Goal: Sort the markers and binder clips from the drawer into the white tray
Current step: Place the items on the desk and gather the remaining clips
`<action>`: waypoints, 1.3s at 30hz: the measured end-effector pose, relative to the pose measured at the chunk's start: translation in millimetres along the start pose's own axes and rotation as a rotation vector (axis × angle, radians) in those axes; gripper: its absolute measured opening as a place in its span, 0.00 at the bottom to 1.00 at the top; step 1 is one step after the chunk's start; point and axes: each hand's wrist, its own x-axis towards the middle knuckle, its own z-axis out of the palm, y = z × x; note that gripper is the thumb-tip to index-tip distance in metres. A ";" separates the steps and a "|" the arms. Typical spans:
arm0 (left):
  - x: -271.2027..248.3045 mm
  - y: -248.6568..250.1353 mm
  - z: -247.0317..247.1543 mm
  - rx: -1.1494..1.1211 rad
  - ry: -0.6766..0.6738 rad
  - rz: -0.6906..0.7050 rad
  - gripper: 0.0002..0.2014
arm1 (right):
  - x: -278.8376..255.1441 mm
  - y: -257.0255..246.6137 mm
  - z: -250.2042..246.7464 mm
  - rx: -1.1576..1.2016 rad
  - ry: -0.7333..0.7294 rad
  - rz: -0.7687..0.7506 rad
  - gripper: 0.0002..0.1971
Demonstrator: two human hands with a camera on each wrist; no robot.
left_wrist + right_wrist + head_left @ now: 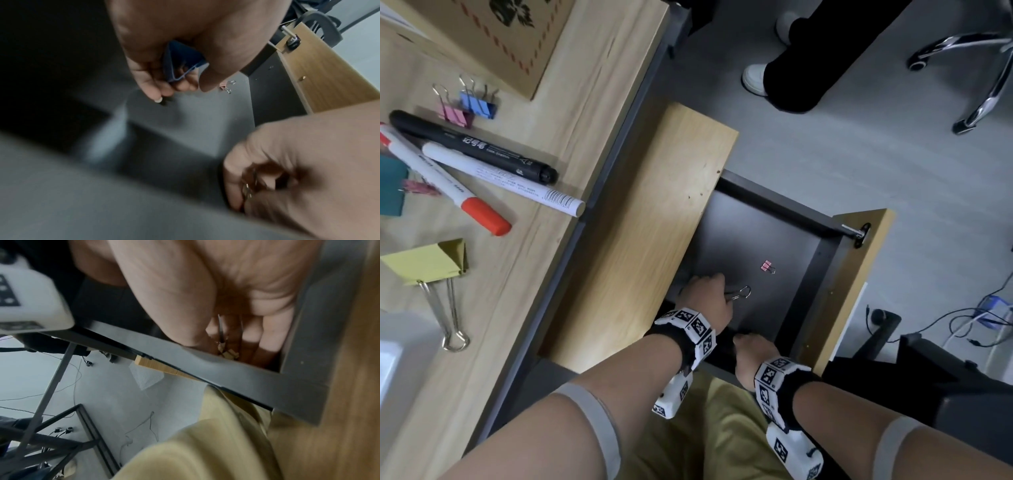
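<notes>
The dark drawer (750,222) stands open below the desk. My left hand (709,291) reaches into it and grips a blue binder clip (183,65), whose wire handles (740,293) stick out to the right. My right hand (748,342) is at the drawer's near wall, fingers curled round a small wire-handled clip (221,331), mostly hidden. A small pink binder clip (767,266) lies loose on the drawer floor beyond both hands. The white tray (397,363) sits at the desk's lower left.
On the desk lie a black marker (472,147), a white marker (503,178), a red-capped marker (445,181), pink (453,114), blue (478,102) and large yellow (428,262) binder clips, and a cardboard box (482,34). Another person's legs (798,68) stand beyond the drawer.
</notes>
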 end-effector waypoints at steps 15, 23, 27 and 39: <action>52.2 63.4 8.8 0.336 -0.004 0.418 0.16 | 7.9 17.0 -8.7 0.282 -0.094 0.024 0.17; 47.3 42.1 7.4 0.270 0.055 0.311 0.12 | 1.4 28.4 -24.4 0.312 0.144 0.079 0.15; 44.5 28.9 8.6 0.284 0.055 0.285 0.10 | 5.4 17.1 -15.8 0.161 0.068 0.056 0.18; 19.9 1.9 4.8 0.081 0.103 0.219 0.08 | 5.8 8.9 -9.0 0.158 -0.026 0.058 0.16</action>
